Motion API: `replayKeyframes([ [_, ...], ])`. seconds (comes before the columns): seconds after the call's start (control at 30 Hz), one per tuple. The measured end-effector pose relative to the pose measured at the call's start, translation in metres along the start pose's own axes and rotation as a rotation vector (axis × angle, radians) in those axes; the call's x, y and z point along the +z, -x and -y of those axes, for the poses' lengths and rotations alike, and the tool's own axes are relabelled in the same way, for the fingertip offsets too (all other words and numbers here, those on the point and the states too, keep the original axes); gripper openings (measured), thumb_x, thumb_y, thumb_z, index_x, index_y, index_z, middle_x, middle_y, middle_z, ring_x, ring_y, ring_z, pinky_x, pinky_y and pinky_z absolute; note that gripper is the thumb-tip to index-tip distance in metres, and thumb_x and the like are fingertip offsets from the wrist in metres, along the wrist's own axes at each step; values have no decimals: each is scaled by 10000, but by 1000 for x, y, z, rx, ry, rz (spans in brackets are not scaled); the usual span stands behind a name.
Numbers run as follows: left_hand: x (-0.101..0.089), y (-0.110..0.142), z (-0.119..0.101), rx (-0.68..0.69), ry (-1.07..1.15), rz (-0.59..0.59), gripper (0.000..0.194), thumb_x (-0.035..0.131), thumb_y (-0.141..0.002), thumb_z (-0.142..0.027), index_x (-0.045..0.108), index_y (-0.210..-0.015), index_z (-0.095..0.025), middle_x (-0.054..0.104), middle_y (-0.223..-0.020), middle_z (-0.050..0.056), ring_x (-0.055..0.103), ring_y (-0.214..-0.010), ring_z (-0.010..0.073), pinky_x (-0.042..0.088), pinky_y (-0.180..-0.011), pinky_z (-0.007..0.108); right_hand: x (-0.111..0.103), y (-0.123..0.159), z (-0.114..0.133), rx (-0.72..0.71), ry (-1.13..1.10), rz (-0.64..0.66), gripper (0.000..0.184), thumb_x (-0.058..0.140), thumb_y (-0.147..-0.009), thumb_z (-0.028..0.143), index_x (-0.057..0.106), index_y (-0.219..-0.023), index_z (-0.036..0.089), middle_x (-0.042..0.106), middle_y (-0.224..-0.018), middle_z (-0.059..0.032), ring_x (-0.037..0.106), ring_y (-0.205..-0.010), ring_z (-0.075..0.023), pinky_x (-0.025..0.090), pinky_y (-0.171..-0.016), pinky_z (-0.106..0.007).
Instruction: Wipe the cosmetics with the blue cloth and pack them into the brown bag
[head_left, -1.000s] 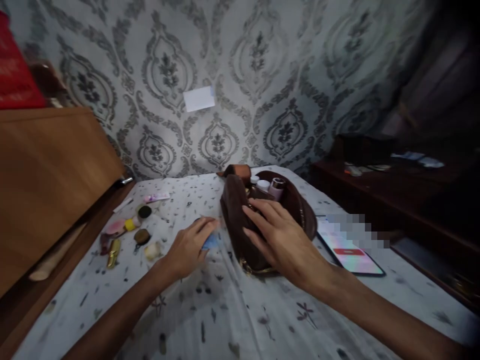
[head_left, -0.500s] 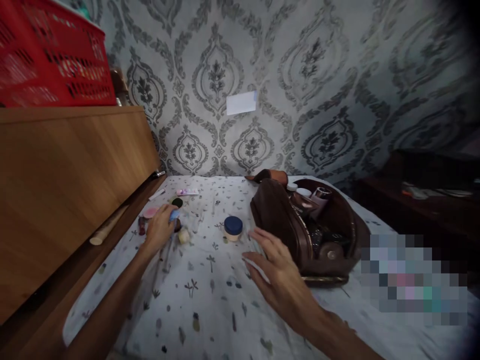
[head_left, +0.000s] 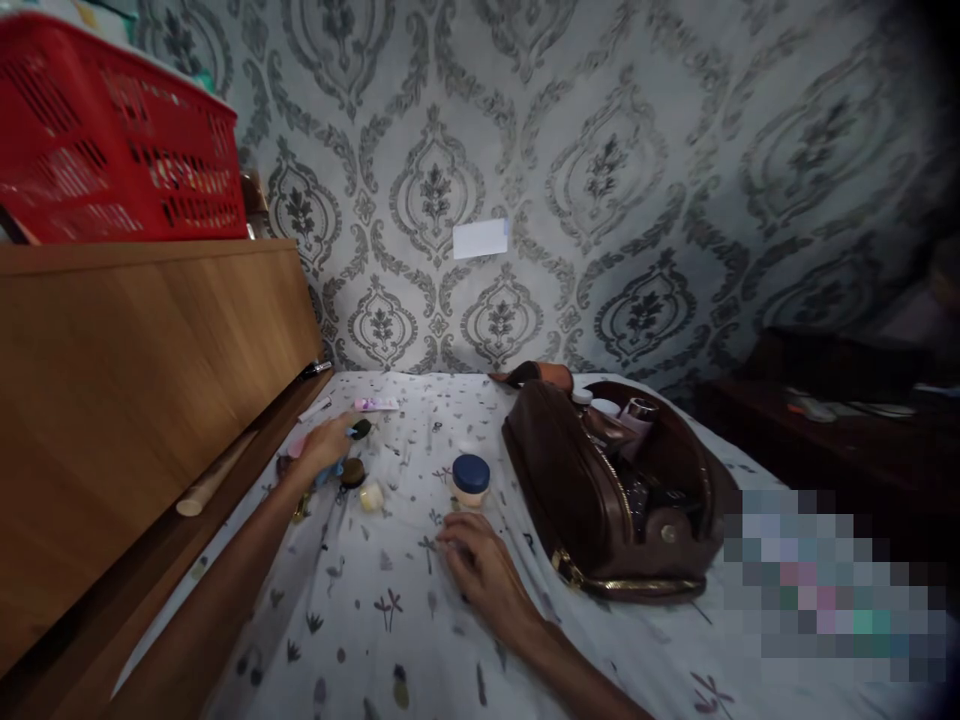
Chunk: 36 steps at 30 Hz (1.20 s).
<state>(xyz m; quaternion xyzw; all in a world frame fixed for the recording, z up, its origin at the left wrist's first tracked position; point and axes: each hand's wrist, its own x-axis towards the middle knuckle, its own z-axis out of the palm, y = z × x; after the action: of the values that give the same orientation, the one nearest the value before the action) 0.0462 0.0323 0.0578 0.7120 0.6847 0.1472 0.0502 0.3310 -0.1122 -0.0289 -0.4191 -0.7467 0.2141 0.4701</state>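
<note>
My left hand (head_left: 328,445) reaches over small items at the left side of the patterned sheet (head_left: 420,640). Its fingertips pinch the edge of a small dark round item (head_left: 361,429). Beneath that hand lies something light blue (head_left: 330,472), partly covered. Close by are a small brown-lidded jar (head_left: 352,472) and a little pale yellow jar (head_left: 371,496). My right hand (head_left: 480,570) holds nothing; its fingers are loosely bent and apart. Just beyond them stands an upright cream jar with a blue lid (head_left: 471,474).
An open brown bag (head_left: 555,480) full of cosmetics sits at the right, beside a blurred-out patch. A pink-and-white tube (head_left: 376,404) lies near the wall. The wooden cabinet (head_left: 150,350) bounds the left side, with a red basket (head_left: 127,140) on top.
My left hand has shifted from the light blue item to the dark round one; the blue item now lies further left. My right hand has moved left, away from the bag, toward the blue-lidded jar.
</note>
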Motion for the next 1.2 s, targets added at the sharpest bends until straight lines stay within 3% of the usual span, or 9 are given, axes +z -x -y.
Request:
replayKeyframes([
  [0.13,1,-2,-8,85,74,-4,342,474,-914,-65,685,-1163,-167,739,-1112,47,684,-1032,203,545,-905,316,-3,2,-1,76,-54,27,190,526,-868,193,715,-890,200,716,-1000,-107,666,-999,-258,535,-899,-435],
  [0.2,2,-8,-13,113,92,-9,383,427,-904,-38,694,-1148,-164,749,-1096,29,691,-1009,182,548,-880,274,-3,1,1,84,-68,26,188,525,-861,189,712,-884,193,713,-994,-107,665,-993,-258,532,-892,-434],
  [0.27,3,-17,-17,114,81,-39,356,434,-928,-65,683,-1160,-170,722,-1167,45,667,-1067,185,534,-929,287,-4,1,4,77,-70,31,186,523,-862,181,707,-886,188,710,-991,-107,664,-987,-255,530,-886,-430],
  [0.37,7,-37,-18,64,30,-90,271,546,-968,-225,626,-1223,-182,635,-1287,91,621,-1138,226,523,-979,412,-6,1,8,68,-55,41,182,524,-856,154,701,-876,189,710,-972,-101,657,-974,-247,525,-883,-417],
  [0.43,11,-53,-18,2,-14,-96,345,605,-952,-338,587,-1260,-183,600,-1301,104,621,-1114,242,541,-936,465,-6,0,9,57,-42,35,181,524,-849,130,695,-856,189,709,-952,-99,652,-960,-242,524,-872,-405],
  [0.67,31,-90,-23,-137,-121,25,374,622,-941,-359,578,-1263,-173,609,-1267,100,634,-1077,240,559,-894,453,-2,0,5,66,0,25,198,538,-810,72,693,-843,192,698,-957,-86,638,-976,-234,519,-878,-384],
  [0.83,32,-90,-26,-97,-107,31,374,617,-944,-361,577,-1264,-172,608,-1270,102,633,-1077,240,557,-897,457,-3,-1,7,64,5,40,190,531,-821,76,684,-830,189,696,-930,-82,638,-953,-236,524,-862,-385],
  [1.07,44,-70,-37,127,25,103,361,616,-945,-361,587,-1251,-171,613,-1264,98,636,-1070,238,559,-894,451,-4,0,4,0,4,40,183,514,-851,106,675,-872,191,692,-947,-95,649,-950,-242,534,-854,-399],
  [1.2,41,-64,-28,128,69,80,365,617,-943,-367,590,-1246,-166,617,-1254,93,638,-1063,243,562,-886,448,-4,-1,2,11,4,69,183,517,-851,122,687,-872,187,705,-954,-101,657,-943,-246,541,-844,-410],
])
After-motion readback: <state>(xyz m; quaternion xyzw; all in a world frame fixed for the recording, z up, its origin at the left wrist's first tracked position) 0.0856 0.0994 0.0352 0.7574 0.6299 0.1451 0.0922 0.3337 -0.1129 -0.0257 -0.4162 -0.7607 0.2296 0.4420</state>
